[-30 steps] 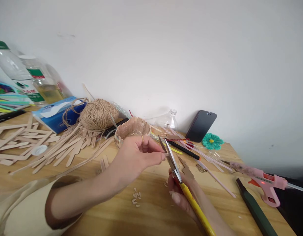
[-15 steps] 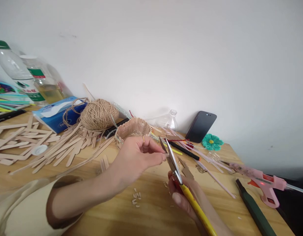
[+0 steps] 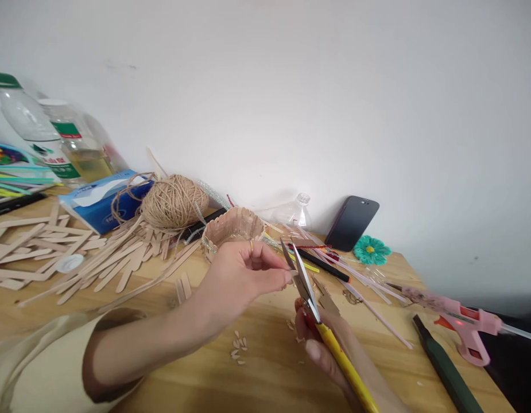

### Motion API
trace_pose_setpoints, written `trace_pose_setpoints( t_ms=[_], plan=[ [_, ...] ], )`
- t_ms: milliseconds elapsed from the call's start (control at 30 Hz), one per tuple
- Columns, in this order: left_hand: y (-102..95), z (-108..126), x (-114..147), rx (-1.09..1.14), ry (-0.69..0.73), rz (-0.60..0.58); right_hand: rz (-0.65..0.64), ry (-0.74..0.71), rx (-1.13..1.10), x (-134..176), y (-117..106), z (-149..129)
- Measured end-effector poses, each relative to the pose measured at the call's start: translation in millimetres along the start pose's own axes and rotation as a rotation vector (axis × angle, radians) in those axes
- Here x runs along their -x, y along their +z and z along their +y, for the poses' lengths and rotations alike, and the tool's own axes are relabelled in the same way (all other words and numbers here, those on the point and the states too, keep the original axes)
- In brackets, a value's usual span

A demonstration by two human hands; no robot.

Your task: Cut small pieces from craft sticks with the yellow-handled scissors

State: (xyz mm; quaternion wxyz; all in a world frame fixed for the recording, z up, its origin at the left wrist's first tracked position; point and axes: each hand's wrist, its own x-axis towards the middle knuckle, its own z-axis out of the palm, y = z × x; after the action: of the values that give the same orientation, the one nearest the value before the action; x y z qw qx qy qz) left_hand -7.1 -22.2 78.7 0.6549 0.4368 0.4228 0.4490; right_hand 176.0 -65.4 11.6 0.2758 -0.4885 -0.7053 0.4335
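Observation:
My left hand (image 3: 241, 268) is closed in a pinch, thumb and forefinger together at the scissor blades. A tiny pale piece shows at its fingertips; its kind is too small to make out. My right hand (image 3: 323, 344) grips scissors with yellow handles (image 3: 345, 364), their blades pointing up and slightly apart beside the left fingertips. Below the hands, several small pale teardrop-shaped bits (image 3: 238, 347) lie on the wooden table (image 3: 205, 370). Just behind the left hand stands a round basket-like ring of wooden pieces (image 3: 235, 222), partly hidden by that hand.
Craft sticks (image 3: 123, 258), a twine ball (image 3: 173, 201), a blue tissue pack (image 3: 105, 203) and bottles (image 3: 41, 143) fill the left. At right are a leaning phone (image 3: 352, 223), a teal flower (image 3: 372, 250), a pink glue gun (image 3: 458, 321) and a dark green tool (image 3: 446, 364).
Hardly anything differs. The scissors sit a few pixels further right, and the left hand keeps its pinch beside the blades.

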Motion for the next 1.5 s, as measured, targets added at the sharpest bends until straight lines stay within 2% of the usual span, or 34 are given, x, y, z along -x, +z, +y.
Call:
trace_pose_setpoints(
  t_ms=[100,200,333,533,800,1267,1500],
  plan=[
    [0.0,1.8,-0.1,-0.012,-0.01,0.012,-0.033,0.021,0.051,2.7,-5.7,-17.0],
    [0.0,2.5,0.5,-0.01,-0.021,0.01,-0.062,0.052,0.101,3.3,-7.8,-22.7],
    [0.0,2.8,1.4,-0.002,-0.023,0.001,-0.017,0.064,0.148,1.9,-6.8,-21.9],
    [-0.1,4.9,0.6,-0.005,-0.034,0.012,-0.088,0.078,0.17,3.2,-10.5,-23.0],
    [-1.6,4.0,0.4,-0.007,-0.013,-0.016,-0.053,0.039,0.024,3.0,-6.8,-21.4],
    [-2.9,5.2,1.1,-0.098,-0.014,-0.017,-0.063,0.035,0.117,3.3,-9.8,-24.1],
    [-2.6,5.7,1.4,-0.13,0.001,-0.017,-0.075,0.032,0.084,4.3,-9.3,-26.3]
  ],
)
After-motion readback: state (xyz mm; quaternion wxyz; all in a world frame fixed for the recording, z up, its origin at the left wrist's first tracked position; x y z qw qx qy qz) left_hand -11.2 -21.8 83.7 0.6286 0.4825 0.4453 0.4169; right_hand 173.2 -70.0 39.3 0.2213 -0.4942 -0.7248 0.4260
